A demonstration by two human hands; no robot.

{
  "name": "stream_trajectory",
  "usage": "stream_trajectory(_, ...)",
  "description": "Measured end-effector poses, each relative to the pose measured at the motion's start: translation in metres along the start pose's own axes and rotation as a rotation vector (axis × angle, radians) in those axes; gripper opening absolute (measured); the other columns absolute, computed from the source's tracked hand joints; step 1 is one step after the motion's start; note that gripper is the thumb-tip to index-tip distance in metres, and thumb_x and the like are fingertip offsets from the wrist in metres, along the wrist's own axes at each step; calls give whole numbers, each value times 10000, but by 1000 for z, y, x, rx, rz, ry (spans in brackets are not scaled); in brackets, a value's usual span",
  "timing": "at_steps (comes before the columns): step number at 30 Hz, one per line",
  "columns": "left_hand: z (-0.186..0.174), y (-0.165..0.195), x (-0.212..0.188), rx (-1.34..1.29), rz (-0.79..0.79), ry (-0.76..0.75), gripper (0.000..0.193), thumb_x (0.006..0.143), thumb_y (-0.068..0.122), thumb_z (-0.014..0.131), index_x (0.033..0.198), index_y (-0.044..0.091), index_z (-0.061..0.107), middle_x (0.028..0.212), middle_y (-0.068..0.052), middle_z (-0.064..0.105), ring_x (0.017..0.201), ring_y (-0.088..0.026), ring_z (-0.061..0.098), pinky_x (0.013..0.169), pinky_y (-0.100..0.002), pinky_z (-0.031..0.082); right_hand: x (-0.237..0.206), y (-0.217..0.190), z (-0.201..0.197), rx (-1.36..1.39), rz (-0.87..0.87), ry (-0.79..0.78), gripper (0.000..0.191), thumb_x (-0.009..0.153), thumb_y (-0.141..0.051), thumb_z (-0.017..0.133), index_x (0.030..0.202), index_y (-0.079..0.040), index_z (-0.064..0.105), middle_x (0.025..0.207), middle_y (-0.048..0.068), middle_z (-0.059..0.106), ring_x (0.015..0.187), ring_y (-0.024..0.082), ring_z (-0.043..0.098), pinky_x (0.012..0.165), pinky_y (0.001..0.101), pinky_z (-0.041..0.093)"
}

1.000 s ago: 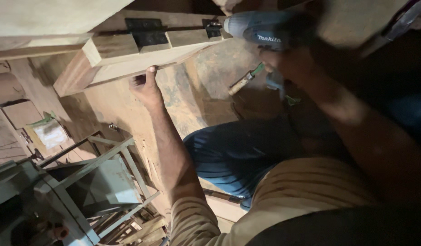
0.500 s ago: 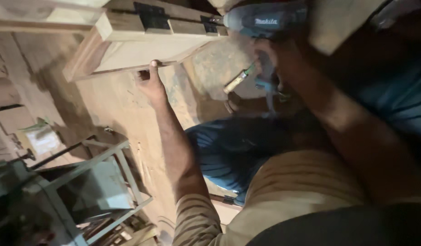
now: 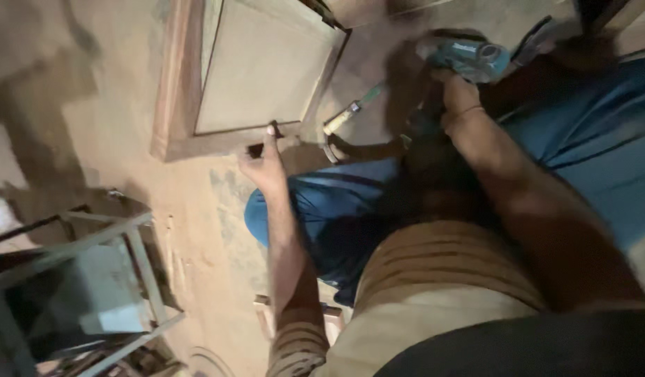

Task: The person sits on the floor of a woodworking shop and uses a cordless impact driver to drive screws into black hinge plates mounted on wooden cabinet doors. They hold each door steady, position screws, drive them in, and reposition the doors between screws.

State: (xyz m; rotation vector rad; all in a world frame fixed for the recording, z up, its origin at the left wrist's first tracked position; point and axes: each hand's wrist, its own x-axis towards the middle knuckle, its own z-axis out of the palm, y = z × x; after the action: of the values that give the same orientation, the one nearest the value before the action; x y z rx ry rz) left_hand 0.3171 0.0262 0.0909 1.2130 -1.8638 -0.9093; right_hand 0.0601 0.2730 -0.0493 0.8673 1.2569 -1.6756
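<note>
left hand (image 3: 263, 162): centre of the frame, fingers closed over the lower edge of the wooden panel door (image 3: 256, 77), thumb side up; it has hold of the frame rail.
right hand (image 3: 456, 105): upper right of the frame, wrapped shut around the grip of a teal power drill (image 3: 469, 59); the drill tip is not clearly visible.
wooden panel door: upper centre of the frame, a flat recessed panel inside a thicker wooden border, standing tilted on the dusty floor (image 3: 127, 126).
handling of the door: judged stiff and fairly heavy; solid border, thinner centre panel. take hold on the border rail or at a corner, not on the thin panel. the dusty surface may slip under a loose grip.
handling of the drill: judged compact and dense; hold by the grip, as shown.
chisel (image 3: 350, 112): pale handle, lying on the floor just right of the door's lower corner, between the two hands.
metal frame (image 3: 106, 279): lower left of the frame, grey bars, well apart from the door.
clothing: blue cloth over the legs, striped sleeve at the lower centre.
image quality: blurred; fine detail cannot be told.
</note>
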Motion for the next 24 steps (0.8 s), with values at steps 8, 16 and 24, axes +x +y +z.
stream_trajectory(8,-7,-7,43,-7,149,-38,231,930,79,816,1012,-96,690,931,-117,732,829,-178,651,767,-316,557,-48,-13,13,-79,-260,-274,121,926,-147,728,1034,-95,723,811,35,687,655,209,645,566,366,516)
stream_trajectory(16,33,-31,119,-215,179,-43,442,1074,116,638,1404,-139,493,1274,-219,660,1129,-261,640,980,-362,537,-75,-50,70,-221,-503,-604,196,1047,-284,642,1029,-91,666,747,24,655,615,152,626,572,308,498)
stream_trajectory(24,50,-55,139,-330,148,-41,496,1138,166,557,1497,-150,426,1464,-287,566,1303,-320,592,1119,-423,519,-77,-55,78,-202,-372,-632,199,1095,-264,557,1044,-84,623,740,28,633,616,156,607,586,330,498)
